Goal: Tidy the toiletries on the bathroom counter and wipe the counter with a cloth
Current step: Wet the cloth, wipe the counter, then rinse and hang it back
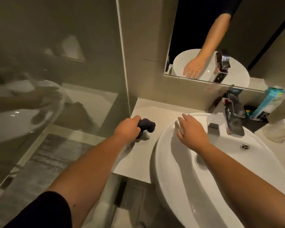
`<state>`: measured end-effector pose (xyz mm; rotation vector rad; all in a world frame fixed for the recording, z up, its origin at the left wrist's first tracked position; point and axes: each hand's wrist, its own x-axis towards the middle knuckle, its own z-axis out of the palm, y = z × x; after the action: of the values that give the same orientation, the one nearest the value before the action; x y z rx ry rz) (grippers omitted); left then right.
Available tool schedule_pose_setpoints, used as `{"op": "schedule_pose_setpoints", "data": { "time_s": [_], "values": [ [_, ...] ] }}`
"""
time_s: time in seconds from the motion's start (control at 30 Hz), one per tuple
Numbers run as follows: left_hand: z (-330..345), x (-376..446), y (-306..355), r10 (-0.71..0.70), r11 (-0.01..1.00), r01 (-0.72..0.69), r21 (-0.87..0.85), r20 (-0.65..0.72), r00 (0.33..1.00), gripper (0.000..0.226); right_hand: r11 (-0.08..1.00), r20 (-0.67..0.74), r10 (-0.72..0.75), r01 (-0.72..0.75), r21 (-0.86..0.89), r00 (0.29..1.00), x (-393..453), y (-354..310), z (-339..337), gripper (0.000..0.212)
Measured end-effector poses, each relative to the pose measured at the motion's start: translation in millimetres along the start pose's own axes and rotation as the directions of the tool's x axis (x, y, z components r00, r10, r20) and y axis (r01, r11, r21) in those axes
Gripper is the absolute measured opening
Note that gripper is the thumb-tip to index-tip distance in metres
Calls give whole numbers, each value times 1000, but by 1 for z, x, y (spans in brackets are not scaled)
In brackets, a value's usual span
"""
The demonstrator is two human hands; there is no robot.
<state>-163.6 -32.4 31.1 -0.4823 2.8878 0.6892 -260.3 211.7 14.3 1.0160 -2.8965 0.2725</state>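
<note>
My left hand (127,129) grips a bunched dark cloth (146,125) just above the white counter (143,155), left of the basin. My right hand (191,130) lies flat with fingers spread on the far left rim of the white basin (187,186). A teal tube (265,104) leans against the wall behind the tap at the right, with small dark items beside it. A clear cup (276,130) stands on the counter at the far right.
A chrome tap (232,116) rises at the back of the basin, under a wall mirror (220,38). A glass shower screen (56,71) borders the counter's left end. A grey mat (48,162) lies on the floor below.
</note>
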Motion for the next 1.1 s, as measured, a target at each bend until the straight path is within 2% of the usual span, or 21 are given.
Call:
{"op": "schedule_pose_setpoints", "data": {
  "time_s": [0.1,0.23,0.3,0.4,0.47,0.5,0.57,0.63,0.7,0.8,0.97,1.1],
  "values": [
    [6,28,-10,-22,995,18,-103,-39,999,31,994,138,1,15,-112,990,14,7,13,56],
    [6,72,-16,-65,979,45,-196,-96,993,29,984,218,32,7,-179,976,17,11,32,69],
    [1,97,-15,-44,983,19,-184,-130,991,31,980,215,49,-6,-197,975,17,13,40,75],
    [-8,135,-9,79,977,-127,-173,-263,961,43,978,190,46,-5,-210,981,17,17,50,78],
    [-7,159,-9,162,980,-193,-53,-357,920,42,977,159,42,-8,-212,986,18,18,53,79],
    [-2,170,-12,204,978,-210,24,-361,910,42,978,145,41,-10,-210,989,18,18,55,79],
    [16,184,-18,290,956,-271,109,-248,924,44,979,121,41,-16,-202,992,17,19,59,80],
    [37,187,-27,339,927,-326,184,-40,940,45,982,95,40,-21,-188,995,17,20,63,79],
    [53,189,-36,369,889,-375,263,76,926,52,984,72,40,-26,-177,997,18,21,66,78],
    [57,189,-44,391,881,-404,247,102,915,65,986,43,37,-30,-162,998,18,21,69,77],
    [60,160,-47,370,886,-390,251,125,920,58,989,16,25,-22,-148,1000,18,23,72,76],
    [66,99,-58,316,916,-341,211,146,938,59,991,8,17,-16,-131,1000,17,23,71,78]
  ]
}}
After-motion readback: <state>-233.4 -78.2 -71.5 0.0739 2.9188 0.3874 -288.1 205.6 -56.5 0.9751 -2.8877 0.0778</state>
